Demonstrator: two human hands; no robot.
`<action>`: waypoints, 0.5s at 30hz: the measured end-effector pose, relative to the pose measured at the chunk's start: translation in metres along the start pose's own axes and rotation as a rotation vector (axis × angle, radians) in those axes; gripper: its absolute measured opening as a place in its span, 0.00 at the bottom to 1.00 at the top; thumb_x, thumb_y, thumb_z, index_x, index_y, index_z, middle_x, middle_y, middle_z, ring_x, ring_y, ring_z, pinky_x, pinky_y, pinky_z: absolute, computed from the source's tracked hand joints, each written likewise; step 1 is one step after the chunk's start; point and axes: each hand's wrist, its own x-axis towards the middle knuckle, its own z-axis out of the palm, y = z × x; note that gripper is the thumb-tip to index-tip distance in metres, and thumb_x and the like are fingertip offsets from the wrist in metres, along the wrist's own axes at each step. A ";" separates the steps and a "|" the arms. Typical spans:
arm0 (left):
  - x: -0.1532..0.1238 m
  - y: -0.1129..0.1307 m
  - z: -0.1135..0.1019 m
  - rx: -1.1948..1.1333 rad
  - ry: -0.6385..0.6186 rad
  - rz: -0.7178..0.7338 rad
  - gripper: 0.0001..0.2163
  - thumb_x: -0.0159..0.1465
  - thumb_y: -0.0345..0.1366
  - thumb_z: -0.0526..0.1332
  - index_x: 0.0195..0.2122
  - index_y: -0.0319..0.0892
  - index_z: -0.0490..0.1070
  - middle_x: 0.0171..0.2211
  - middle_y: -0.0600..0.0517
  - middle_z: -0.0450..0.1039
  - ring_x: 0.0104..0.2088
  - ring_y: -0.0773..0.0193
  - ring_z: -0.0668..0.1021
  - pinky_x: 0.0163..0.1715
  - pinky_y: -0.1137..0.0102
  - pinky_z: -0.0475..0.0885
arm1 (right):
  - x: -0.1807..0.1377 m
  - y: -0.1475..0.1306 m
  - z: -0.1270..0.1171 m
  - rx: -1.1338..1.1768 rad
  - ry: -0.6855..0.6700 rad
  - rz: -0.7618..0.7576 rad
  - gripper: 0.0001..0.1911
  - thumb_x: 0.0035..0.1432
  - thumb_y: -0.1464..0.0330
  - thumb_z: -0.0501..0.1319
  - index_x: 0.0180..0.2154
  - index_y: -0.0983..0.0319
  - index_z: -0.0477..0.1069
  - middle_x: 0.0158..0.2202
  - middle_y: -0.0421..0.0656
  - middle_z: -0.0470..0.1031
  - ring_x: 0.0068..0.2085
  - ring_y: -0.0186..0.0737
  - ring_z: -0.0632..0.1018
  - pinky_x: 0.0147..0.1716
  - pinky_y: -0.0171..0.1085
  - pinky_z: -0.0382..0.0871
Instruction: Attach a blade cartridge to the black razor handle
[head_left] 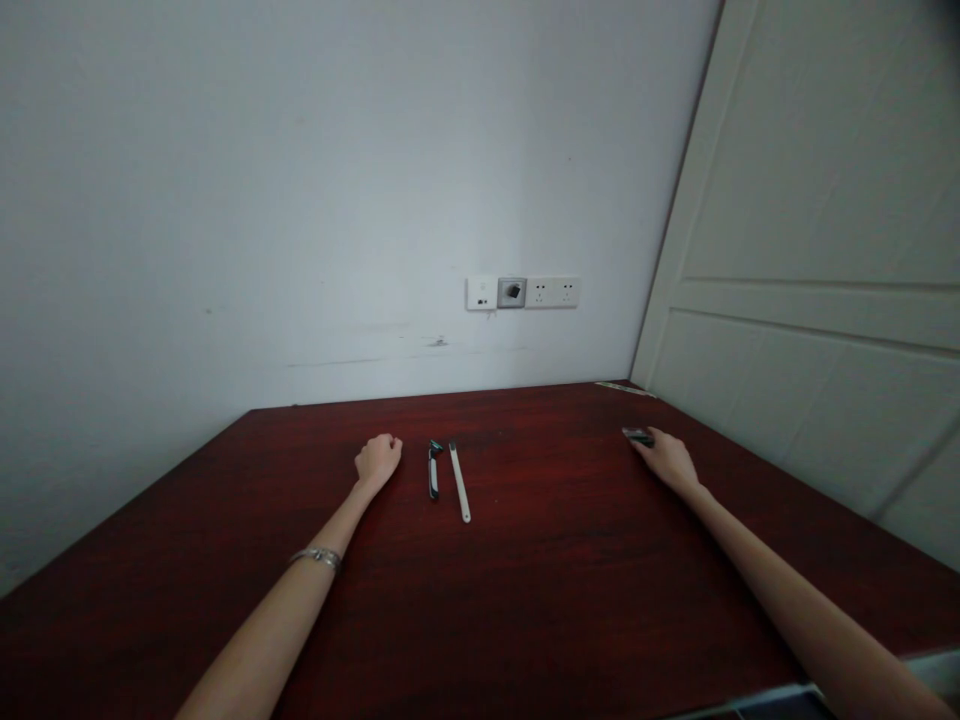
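My left hand [379,460] rests on the dark red table, curled into a fist with nothing visible in it. Just to its right lies a razor [433,478] with a black and white handle, its head pointing away from me. Alongside the razor is a slim white stick-like tool [460,485], dark at the far tip and with a small hole at the near end. Far over on the right, my right hand [669,460] grips a small flat packet [636,436], partly clear with green and dark parts. My fingers hide some of the packet, so its kind is unclear.
The wooden table [540,580] meets a white wall [360,200] holding a row of sockets [551,292]. A pale panelled door [817,240] stands along the right side. A narrow strip [626,388] lies at the back right corner. Something dark and flat [780,706] shows at the bottom edge.
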 end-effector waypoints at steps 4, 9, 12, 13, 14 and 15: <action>0.000 0.000 0.000 0.002 0.004 0.000 0.17 0.62 0.42 0.46 0.34 0.42 0.74 0.38 0.42 0.76 0.40 0.51 0.77 0.37 0.63 0.70 | -0.007 -0.041 0.006 0.124 -0.002 -0.058 0.25 0.55 0.62 0.57 0.51 0.71 0.66 0.46 0.54 0.74 0.47 0.49 0.75 0.45 0.39 0.66; -0.002 0.001 -0.001 0.002 0.006 0.013 0.17 0.62 0.41 0.46 0.34 0.41 0.73 0.38 0.42 0.75 0.41 0.50 0.77 0.37 0.61 0.70 | -0.029 -0.122 0.013 0.277 -0.067 -0.243 0.25 0.53 0.63 0.59 0.51 0.69 0.67 0.46 0.52 0.74 0.45 0.46 0.76 0.45 0.39 0.67; -0.004 0.000 -0.001 0.014 0.014 0.032 0.17 0.63 0.40 0.46 0.34 0.40 0.73 0.37 0.42 0.75 0.40 0.49 0.77 0.37 0.61 0.70 | -0.047 -0.169 0.016 0.323 -0.112 -0.364 0.23 0.52 0.63 0.60 0.49 0.66 0.68 0.44 0.50 0.75 0.44 0.45 0.76 0.44 0.39 0.67; -0.004 0.000 -0.001 0.019 0.013 0.039 0.17 0.63 0.40 0.46 0.34 0.40 0.73 0.37 0.41 0.75 0.40 0.50 0.77 0.37 0.61 0.69 | -0.053 -0.182 0.017 0.333 -0.123 -0.403 0.23 0.52 0.63 0.60 0.49 0.66 0.69 0.45 0.50 0.75 0.44 0.45 0.76 0.44 0.39 0.67; -0.005 0.000 -0.001 0.023 0.012 0.044 0.17 0.63 0.40 0.46 0.34 0.40 0.73 0.37 0.41 0.75 0.40 0.50 0.77 0.37 0.62 0.69 | -0.059 -0.194 0.018 0.338 -0.133 -0.433 0.23 0.51 0.63 0.60 0.48 0.67 0.69 0.45 0.51 0.75 0.43 0.45 0.76 0.44 0.39 0.67; -0.005 0.000 -0.001 0.026 0.011 0.049 0.17 0.63 0.40 0.46 0.35 0.40 0.73 0.37 0.41 0.75 0.40 0.51 0.77 0.37 0.63 0.69 | -0.064 -0.205 0.019 0.338 -0.142 -0.456 0.22 0.51 0.64 0.60 0.48 0.67 0.69 0.45 0.51 0.74 0.44 0.45 0.76 0.44 0.39 0.67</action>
